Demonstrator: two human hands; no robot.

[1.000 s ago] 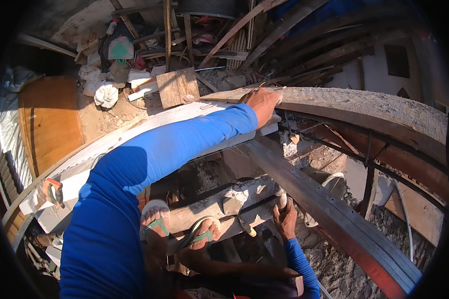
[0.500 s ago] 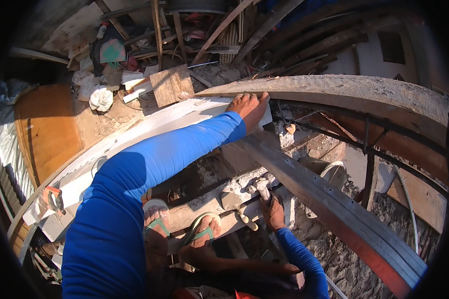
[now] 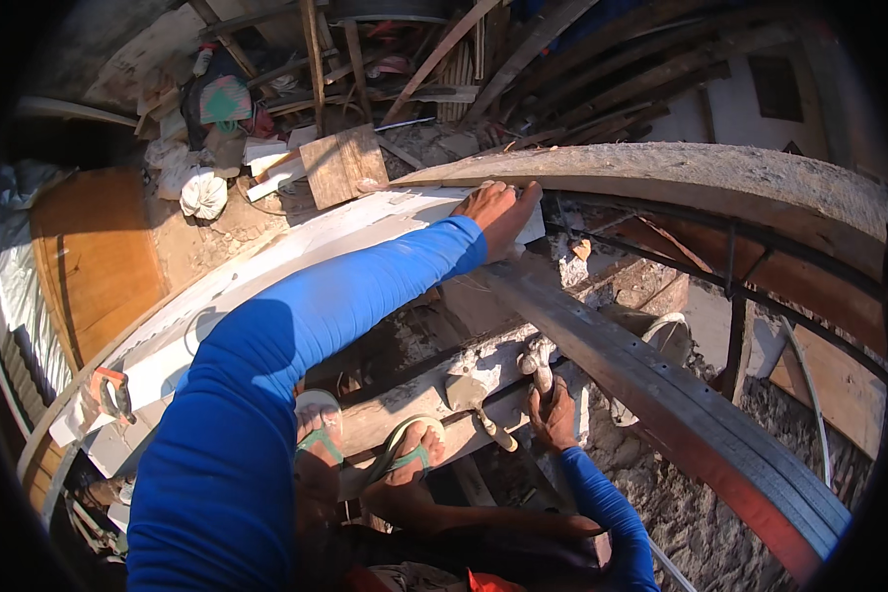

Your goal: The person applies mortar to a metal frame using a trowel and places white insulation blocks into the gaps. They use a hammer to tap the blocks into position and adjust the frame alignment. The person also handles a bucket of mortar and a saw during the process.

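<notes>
By the right hand, just left of the long grey metal beam, a hammer is held; its handle is wrapped tight by the closed fingers, and its head is pointed up. The left hand is placed just past the beam's top end, with its fingers bent over the end of a flat white slab; whether anything is gripped there cannot be told. Beyond that same end, a rough, fuzzy wood plank is seen. Left of the beam, a trowel with a flat blade is laid on a crusty timber. Just right of the beam, a round bucket is partly hidden; what is held in it cannot be told. Far left of the beam, a puffy white bag is bunched up; its inside cannot be seen.
</notes>
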